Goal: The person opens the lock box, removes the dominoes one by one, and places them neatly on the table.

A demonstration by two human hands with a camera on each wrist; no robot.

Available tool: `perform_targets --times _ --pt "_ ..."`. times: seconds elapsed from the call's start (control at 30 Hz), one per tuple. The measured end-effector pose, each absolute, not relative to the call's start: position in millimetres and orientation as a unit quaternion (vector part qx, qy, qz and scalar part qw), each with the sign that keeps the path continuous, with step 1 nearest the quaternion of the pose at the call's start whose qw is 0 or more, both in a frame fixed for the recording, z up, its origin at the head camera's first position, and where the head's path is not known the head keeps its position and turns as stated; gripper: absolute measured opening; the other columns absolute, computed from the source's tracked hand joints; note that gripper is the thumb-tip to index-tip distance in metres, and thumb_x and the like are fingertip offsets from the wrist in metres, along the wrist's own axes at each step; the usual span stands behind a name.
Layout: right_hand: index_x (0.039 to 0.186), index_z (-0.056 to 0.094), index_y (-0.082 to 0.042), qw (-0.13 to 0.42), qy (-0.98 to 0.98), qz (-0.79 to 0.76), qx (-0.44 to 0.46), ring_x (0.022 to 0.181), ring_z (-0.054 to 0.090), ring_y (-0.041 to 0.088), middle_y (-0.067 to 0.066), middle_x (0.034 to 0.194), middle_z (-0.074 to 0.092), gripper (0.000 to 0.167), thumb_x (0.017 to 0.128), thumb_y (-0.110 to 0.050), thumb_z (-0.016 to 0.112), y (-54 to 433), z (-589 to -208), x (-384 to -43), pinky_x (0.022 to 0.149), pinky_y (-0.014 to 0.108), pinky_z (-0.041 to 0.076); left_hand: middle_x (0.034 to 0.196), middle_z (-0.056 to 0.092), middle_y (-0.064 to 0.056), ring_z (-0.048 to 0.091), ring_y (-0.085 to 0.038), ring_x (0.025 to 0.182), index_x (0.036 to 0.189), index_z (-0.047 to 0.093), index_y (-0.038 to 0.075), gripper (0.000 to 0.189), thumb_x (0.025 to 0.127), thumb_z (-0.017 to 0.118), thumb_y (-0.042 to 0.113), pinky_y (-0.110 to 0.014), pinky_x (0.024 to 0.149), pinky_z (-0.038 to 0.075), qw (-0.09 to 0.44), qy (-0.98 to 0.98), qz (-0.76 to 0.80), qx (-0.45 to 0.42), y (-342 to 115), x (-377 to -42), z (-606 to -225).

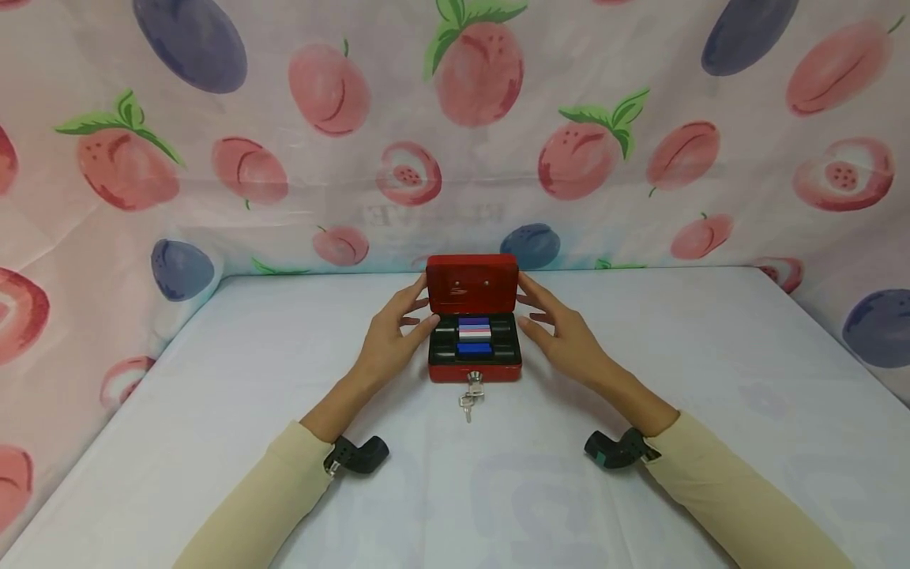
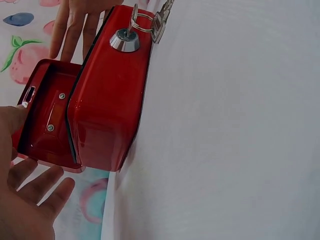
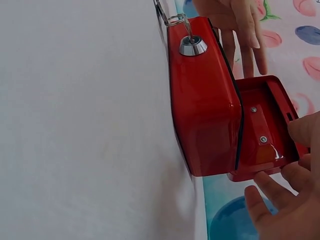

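Observation:
A red cash box [image 1: 448, 374] stands on the table with its lid [image 1: 472, 286] raised upright at the back. Its black tray [image 1: 444, 349] has compartments; blue, purple, pink and white flat items [image 1: 474, 332] lie in the middle one, their kind too small to tell. A key sits in the front lock [image 2: 125, 42], and a second key [image 1: 466, 406] hangs from the ring. My left hand [image 1: 393, 332] is at the left side of the lid, fingers loosely extended. Mirroring it, my right hand [image 1: 564, 330] is at the lid's right side, fingers extended. Whether fingertips press the lid, I cannot tell.
A white cloth [image 1: 270, 348] covers the table. Behind it hangs a fruit-patterned curtain [image 1: 284, 213], close to the table's back edge. Black wrist cameras [image 1: 364, 456] are strapped at both sleeve ends.

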State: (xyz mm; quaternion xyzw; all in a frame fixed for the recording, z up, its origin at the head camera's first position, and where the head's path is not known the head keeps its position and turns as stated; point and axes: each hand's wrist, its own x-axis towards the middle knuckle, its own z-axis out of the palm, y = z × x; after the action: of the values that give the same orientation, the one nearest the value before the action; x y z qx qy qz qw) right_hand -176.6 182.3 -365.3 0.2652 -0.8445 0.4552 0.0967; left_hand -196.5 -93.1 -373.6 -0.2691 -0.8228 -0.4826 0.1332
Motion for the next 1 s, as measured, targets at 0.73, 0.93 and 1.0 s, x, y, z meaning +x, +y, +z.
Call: perform_targets --times 0.73,0.93,1.0 --pt "0.15 0.016 0.004 0.06 -0.813 0.506 0.282 0.131 0.037 0.044 0.023 0.153 0.022 0.065 0.095 0.004 0.052 179 -351 -165 0.1 0.056 0.036 0.151 0.033 0.004 0.038 -0.027 0.135 0.153 0.022 0.033 0.092 0.081 0.077 0.012 -0.048 0.104 0.036 -0.03 -0.787 -0.537 -0.302 -118 -208 -384" --pt "0.154 0.015 -0.009 0.053 -0.812 0.509 0.282 0.131 0.041 0.036 0.01 0.156 0.021 0.069 0.097 -0.003 0.054 188 -372 -180 0.102 0.05 0.037 0.157 0.015 0.008 0.024 -0.019 0.141 0.154 0.013 0.027 0.109 0.073 0.083 0.011 -0.042 0.111 0.023 -0.058 -0.78 -0.516 -0.349 -121 -210 -390" --pt "0.154 0.016 -0.013 0.052 -0.816 0.503 0.279 0.131 0.042 0.033 0.007 0.156 0.022 0.07 0.097 -0.006 0.055 189 -374 -181 0.102 0.05 0.037 0.158 0.012 0.011 0.02 -0.015 0.142 0.155 0.011 0.027 0.111 0.071 0.084 0.012 -0.04 0.113 0.019 -0.065 -0.784 -0.509 -0.35 -121 -210 -391"
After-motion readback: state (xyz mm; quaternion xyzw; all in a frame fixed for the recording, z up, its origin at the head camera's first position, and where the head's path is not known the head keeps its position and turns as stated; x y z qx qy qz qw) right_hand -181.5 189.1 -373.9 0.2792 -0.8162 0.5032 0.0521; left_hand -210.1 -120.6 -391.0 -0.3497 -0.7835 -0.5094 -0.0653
